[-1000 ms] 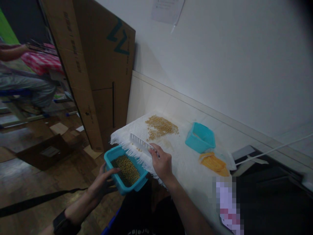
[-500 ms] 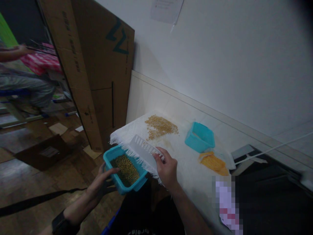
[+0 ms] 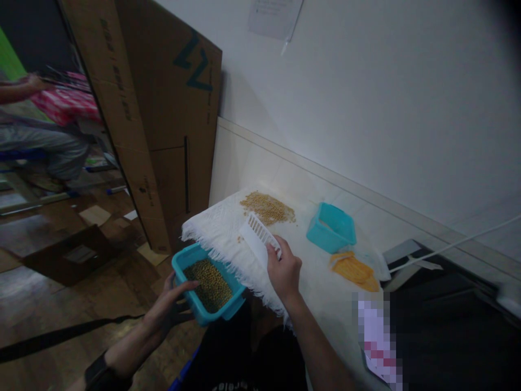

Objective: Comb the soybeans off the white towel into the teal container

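My left hand (image 3: 173,301) grips the near-left rim of a teal plastic container (image 3: 188,254), its thumb over the edge. Soybeans (image 3: 208,282) lie in the container, which is held just below the fringed edge of a white cloth (image 3: 215,224). Pinched in my right hand (image 3: 284,266) is a white slotted plastic piece (image 3: 255,239), flat on one side with a row of slots along the other. It is over the cloth, close to a spread pile of soybeans (image 3: 268,207). A few loose beans lie near its left edge.
A second teal container (image 3: 331,228) stands on the table by the wall, beside a crumpled yellow-orange cloth (image 3: 354,271). To the right is a black object (image 3: 448,342) crossed by a white cable. A tall cardboard box (image 3: 171,136) stands at the left. Beyond it a person sits.
My right hand has moved the slotted piece away from the container's edge, up and right over the cloth toward the bean pile. My left hand and the container stay nearly still.
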Tool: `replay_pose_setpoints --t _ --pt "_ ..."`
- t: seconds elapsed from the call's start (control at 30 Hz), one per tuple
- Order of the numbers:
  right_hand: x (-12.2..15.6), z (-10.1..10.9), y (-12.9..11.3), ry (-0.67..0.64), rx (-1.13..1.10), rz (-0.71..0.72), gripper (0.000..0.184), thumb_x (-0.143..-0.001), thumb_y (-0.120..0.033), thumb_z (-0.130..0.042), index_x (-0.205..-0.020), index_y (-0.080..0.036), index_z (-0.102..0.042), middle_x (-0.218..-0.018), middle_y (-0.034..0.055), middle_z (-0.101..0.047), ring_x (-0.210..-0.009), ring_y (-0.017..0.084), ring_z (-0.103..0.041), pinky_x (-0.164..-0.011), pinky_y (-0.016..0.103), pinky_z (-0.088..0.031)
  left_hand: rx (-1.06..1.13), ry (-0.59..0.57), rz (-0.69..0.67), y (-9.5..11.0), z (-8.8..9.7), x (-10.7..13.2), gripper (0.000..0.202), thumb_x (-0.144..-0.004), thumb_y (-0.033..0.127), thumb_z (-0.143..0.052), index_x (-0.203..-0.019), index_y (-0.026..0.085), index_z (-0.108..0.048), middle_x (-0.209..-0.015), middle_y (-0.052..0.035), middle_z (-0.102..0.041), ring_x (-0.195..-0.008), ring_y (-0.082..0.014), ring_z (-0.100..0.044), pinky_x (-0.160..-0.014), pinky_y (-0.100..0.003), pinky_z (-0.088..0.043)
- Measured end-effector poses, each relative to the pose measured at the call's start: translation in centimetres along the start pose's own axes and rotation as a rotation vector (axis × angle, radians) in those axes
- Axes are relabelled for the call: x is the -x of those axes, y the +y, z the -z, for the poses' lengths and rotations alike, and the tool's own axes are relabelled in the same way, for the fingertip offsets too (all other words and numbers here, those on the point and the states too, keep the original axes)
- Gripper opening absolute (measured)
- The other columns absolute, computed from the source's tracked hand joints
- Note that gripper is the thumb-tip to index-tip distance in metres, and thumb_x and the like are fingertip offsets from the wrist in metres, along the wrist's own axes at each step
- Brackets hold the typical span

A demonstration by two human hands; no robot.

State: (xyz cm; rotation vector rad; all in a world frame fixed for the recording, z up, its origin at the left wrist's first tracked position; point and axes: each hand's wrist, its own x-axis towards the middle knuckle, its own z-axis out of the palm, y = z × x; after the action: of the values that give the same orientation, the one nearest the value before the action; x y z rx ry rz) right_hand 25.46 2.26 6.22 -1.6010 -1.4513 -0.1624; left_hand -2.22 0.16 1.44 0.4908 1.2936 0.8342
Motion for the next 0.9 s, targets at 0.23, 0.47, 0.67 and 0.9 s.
replay_pose_setpoints --t 0.23,0.47,0.67,0.9 --pt "-0.3 -0.5 -0.6 -0.033 -0.014 0.001 0.036 -0.103 -0.039 -0.056 -0.116 -0.017 -0.081 -0.087 0.012 -0.085 -0.066 0.025 -0.08 -0.059 0.028 -0.056 0.008 -0.026 -0.006 -0.2 0.2 -0.4 0.102 -0.078 0.041 -0.091 -0.16 0.041 -0.031 -0.123 -0.0102 -0.072 -0.087 -0.0298 -0.081 -0.077 -0.046 -0.067" --pt "-0.5 -1.2 -1.5 -0.063 -0.028 0.011 0.034 -0.102 -0.035 -0.056 -0.116 -0.017 -0.081 -0.084 0.0106 -0.084 -0.063 0.024 -0.078 -0.059 0.027 -0.056 0.013 -0.047 0.01 -0.2 0.3 -0.3 0.097 -0.078 0.041 -0.09 -0.156 0.038 -0.033 -0.118 -0.0089 -0.072 -0.084 -0.0276 -0.079 -0.076 -0.044 -0.066" --pt "-0.2 -1.5 -1.7 -0.084 -0.064 0.062 0.035 -0.103 -0.035 -0.056 -0.117 -0.015 -0.081 -0.087 0.0122 -0.085 -0.066 0.024 -0.08 -0.059 0.027 -0.056 0.005 -0.017 -0.013 -0.2 0.3 -0.6 0.091 -0.081 0.039 -0.088 -0.156 0.04 -0.036 -0.121 -0.0092 -0.071 -0.085 -0.0281 -0.08 -0.075 -0.044 -0.067" --pt "1.0 -1.1 -2.3 -0.129 -0.141 0.135 0.032 -0.106 -0.033 -0.057 -0.116 -0.017 -0.082 -0.081 0.0072 -0.083 -0.057 0.017 -0.075 -0.058 0.022 -0.055 0.01 -0.032 -0.019 -0.2 0.5 -0.8 0.099 -0.078 0.041 -0.09 -0.158 0.038 -0.033 -0.127 -0.0115 -0.068 -0.086 -0.0286 -0.079 -0.076 -0.045 -0.066"
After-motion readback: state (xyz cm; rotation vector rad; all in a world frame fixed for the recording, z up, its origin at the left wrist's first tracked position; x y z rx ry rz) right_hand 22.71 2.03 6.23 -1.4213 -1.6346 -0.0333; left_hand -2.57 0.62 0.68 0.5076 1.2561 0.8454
